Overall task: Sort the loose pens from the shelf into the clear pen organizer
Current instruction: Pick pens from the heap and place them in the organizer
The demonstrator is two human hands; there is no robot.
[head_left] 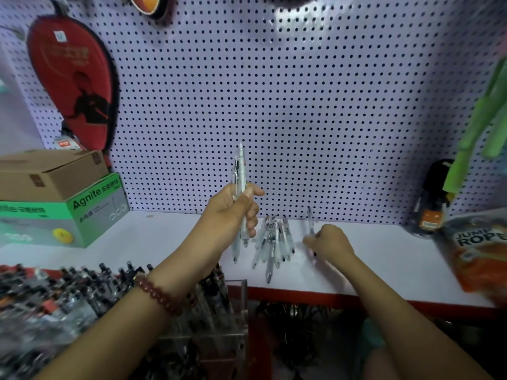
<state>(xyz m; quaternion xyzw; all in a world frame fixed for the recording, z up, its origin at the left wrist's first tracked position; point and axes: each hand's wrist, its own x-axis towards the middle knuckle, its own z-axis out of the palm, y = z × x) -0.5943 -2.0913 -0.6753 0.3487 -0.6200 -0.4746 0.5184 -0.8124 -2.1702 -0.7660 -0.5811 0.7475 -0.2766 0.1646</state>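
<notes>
Clear pen organizer (238,303) is sitting below the shelf (153,239) edge. Your left hand (230,212) is gripping a few pens (241,171) upright; right hand (330,242) is pinching one blurred pen (310,223) beside the loose pile (274,242) lying on the shelf.

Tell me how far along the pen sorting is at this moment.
Partly done. The clear organizer already holds many pens. In hand: the left hand grips a bundle of pens upright, and the right hand holds one blurred pen at the shelf. Left: a loose pile of pens lying on the shelf between the hands.
</notes>
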